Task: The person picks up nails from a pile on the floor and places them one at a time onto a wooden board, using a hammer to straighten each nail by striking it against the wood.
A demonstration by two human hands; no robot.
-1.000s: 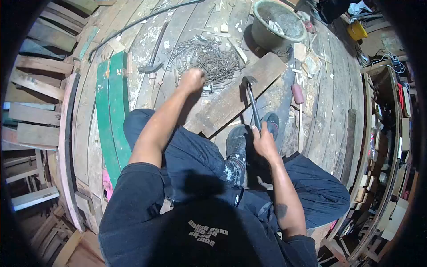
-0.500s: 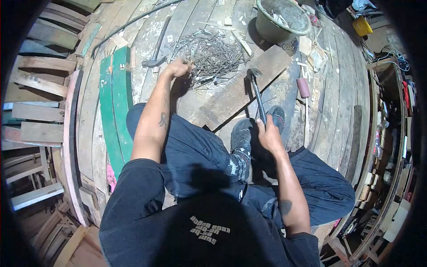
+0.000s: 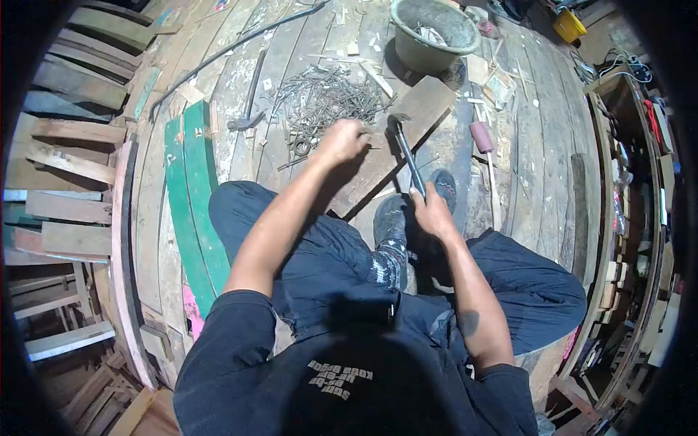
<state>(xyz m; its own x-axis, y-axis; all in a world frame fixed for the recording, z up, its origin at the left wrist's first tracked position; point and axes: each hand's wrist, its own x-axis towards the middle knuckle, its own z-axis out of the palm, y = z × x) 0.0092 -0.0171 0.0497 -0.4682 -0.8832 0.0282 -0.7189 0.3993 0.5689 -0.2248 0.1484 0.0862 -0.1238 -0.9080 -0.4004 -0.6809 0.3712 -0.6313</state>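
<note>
My right hand (image 3: 434,212) is wrapped round the dark handle of a claw hammer (image 3: 411,161), whose head is up over a wooden board (image 3: 432,102). My left hand (image 3: 345,141) has its fingers pinched together above the board's left edge, near the pile of nails (image 3: 327,94). What looks like a thin nail (image 3: 374,148) sticks out from these fingers, partly hidden by them. The board lies slanted on the floor in front of my feet.
Left of the nails lies a second hammer (image 3: 251,102). Behind the board stands a grey bucket (image 3: 436,51). A mallet-like tool with a pinkish head (image 3: 480,136) lies to the right. Green planks (image 3: 190,174) lie beside my left knee, and stacked timber (image 3: 76,174) lines the left side.
My left hand has moved from the nail pile's left side rightward to the board, fingers pinched. My right hand keeps hold of the hammer. The view has shifted slightly.
</note>
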